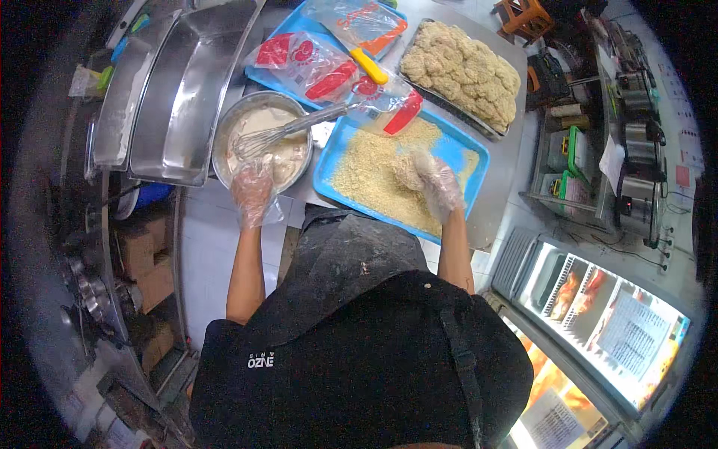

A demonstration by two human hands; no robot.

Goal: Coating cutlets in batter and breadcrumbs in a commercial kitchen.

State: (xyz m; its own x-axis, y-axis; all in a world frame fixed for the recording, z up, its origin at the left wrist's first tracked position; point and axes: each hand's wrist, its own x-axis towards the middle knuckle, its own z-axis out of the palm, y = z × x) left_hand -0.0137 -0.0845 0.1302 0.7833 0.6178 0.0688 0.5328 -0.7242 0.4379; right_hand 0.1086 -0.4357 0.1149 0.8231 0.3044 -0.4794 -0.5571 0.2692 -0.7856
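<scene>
A round metal bowl holds pale batter with pieces in it, and a wire whisk lies across it. My left hand, in a clear plastic glove, is at the bowl's near side, its fingers at the batter; what they hold is hidden. My right hand, gloved too, is low over a blue tray of pale breadcrumbs. Its fingers are around a crumb-coated piece. Behind that tray, a dark metal tray carries a heap of crumb-coated pieces.
Plastic bags with red print and a yellow-handled tool lie over another blue tray. Deep steel basins stand at the left. An orange stool is beyond the table, and a lit display case stands at the lower right.
</scene>
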